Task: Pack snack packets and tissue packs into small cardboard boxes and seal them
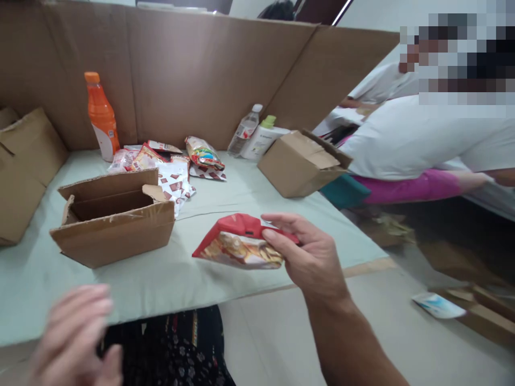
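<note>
My right hand [309, 252] pinches the right end of a red snack packet [241, 241] with a food picture on its side, held above the front part of the table. Blurred by motion, my left hand [76, 338] hovers at the lower left with its fingers apart and nothing in it. Beyond that hand stands a cardboard box [116, 238] with its top flaps up; its inside is dark. Several food packets [175, 182] lie in a pile behind the box, and a colourful plump packet [203, 153] rests at the pile's right.
An orange drink bottle [102, 120], a clear water bottle [245, 131] and a white bottle with a green cap [263, 136] stand before a cardboard wall [201, 69]. Another box [298, 166] is at the right edge, a larger one [24, 171] at left. People sit nearby at right.
</note>
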A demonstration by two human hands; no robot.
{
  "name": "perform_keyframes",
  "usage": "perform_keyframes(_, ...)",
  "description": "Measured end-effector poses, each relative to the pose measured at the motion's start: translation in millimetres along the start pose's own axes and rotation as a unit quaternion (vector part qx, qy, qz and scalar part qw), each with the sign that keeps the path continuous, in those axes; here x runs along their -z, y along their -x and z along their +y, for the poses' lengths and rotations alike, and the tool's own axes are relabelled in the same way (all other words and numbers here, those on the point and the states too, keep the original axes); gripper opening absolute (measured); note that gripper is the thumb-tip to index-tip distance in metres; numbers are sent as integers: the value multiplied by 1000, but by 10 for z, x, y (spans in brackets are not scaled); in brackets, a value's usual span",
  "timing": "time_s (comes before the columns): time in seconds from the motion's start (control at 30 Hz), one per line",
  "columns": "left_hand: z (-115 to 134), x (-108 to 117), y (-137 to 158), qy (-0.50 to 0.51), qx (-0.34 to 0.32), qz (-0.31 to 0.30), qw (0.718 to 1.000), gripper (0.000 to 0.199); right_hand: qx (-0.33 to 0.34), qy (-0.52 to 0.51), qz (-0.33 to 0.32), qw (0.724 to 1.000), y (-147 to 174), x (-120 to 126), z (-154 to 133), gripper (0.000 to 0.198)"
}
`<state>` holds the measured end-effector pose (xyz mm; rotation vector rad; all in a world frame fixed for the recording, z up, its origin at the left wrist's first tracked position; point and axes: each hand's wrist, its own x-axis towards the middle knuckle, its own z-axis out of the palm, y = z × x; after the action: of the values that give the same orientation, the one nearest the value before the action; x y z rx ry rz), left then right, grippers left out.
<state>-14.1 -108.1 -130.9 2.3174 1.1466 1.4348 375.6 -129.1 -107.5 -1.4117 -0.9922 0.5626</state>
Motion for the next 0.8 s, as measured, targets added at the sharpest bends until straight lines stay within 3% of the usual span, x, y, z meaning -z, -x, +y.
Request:
perform_keyframes(0.07, 283, -196, -12, 63, -98, -99, 988, 77, -34, -33, -40, 998, 102, -33, -119, 31)
perform_keyframes(0.1, 370, -326, -46, 92, -100, -136, 981, 83, -51, -48, -63, 996, 152, -64, -176, 33)
perform_keyframes(0.2, 465, -727, -188, 202, 44, -248, 946, 111, -105, -90, -142, 980, 286, -204, -314, 40)
perform_keyframes(0.27, 477, -925, -264, 320, 175, -288, 885, 110, -132, -109, -185, 968, 349, -296, -346, 44)
perform_keyframes(0.37, 505, -1063, -309, 478, 318, -270, 773, 80, -124, -128, -198, 964, 403, -347, -275, 53)
perform_keyframes(0.43, 522, -1079, -303, 516, 371, -250, 731, 68, -86, -134, -187, 969, 433, -328, -167, 63)
perform_keyframes(0.53, 524, -1093, -254, 518, 413, -245, 708, 66, -55, -89, -183, 978, 496, -322, 22, 74)
perform_keyframes(0.67, 527, -1179, -176, 520, 422, -284, 686, 67, -83, -17, -109, 990, 555, -456, 218, 41)
perform_keyframes(0.8, 533, -1245, -154, 538, 447, -295, 651, 65, -150, -88, -111, 978, 512, -510, 310, 46)
